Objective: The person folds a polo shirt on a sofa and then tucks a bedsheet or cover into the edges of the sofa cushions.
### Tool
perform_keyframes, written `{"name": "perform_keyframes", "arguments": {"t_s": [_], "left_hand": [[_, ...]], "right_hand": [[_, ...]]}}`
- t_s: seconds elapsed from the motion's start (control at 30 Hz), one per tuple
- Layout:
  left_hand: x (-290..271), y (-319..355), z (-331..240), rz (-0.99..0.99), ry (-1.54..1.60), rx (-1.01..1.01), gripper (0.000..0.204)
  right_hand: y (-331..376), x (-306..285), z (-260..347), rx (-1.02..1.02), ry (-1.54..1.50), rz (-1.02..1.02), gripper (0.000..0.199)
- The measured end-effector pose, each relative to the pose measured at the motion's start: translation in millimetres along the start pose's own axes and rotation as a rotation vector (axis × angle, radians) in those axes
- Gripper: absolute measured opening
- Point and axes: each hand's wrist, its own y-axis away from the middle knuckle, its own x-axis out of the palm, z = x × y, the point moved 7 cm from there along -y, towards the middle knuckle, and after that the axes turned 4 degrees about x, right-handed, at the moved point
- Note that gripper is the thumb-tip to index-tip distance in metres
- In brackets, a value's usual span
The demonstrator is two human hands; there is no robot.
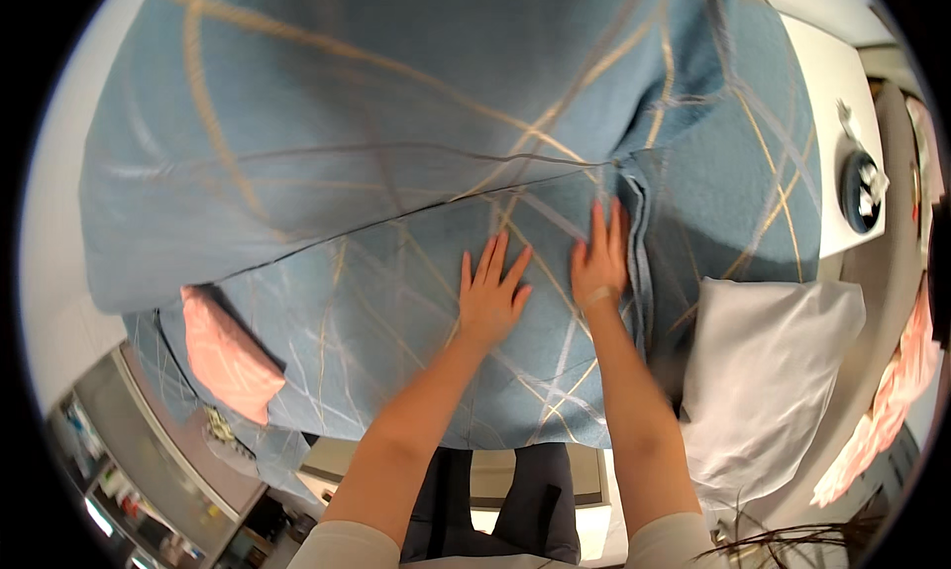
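Note:
A blue duvet with gold and pale crossing lines lies spread in front of me, with a dark seam running across it. My left hand rests on its near part, fingers spread and flat, holding nothing. To the right, my right hand lies on the same cloth with fingers stretched forward, just beside a raised folded edge. At its wrist there is a thin band. Nothing shows in the right hand.
On the right lies a white pillow. A pink cushion sits at the left, partly beneath the duvet. Beyond the bed on the right, a white table holds a dark round container. Shelves stand at lower left.

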Motion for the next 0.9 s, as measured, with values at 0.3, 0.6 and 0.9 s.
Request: {"name": "perform_keyframes", "arguments": {"t_s": [0.3, 0.6, 0.9], "left_hand": [[31, 336, 33, -0.078, 0.126, -0.715, 0.063], [132, 407, -128, 0.850, 0.896, -0.434, 0.049], [44, 365, -86, 0.437, 0.776, -0.444, 0.034]], "right_hand": [[313, -10, -148, 0.336, 0.309, 0.133, 0.071], [485, -44, -260, 0.864, 0.448, 1.060, 0.059], [425, -226, -65, 0.335, -0.085, 0.119, 0.037]]}}
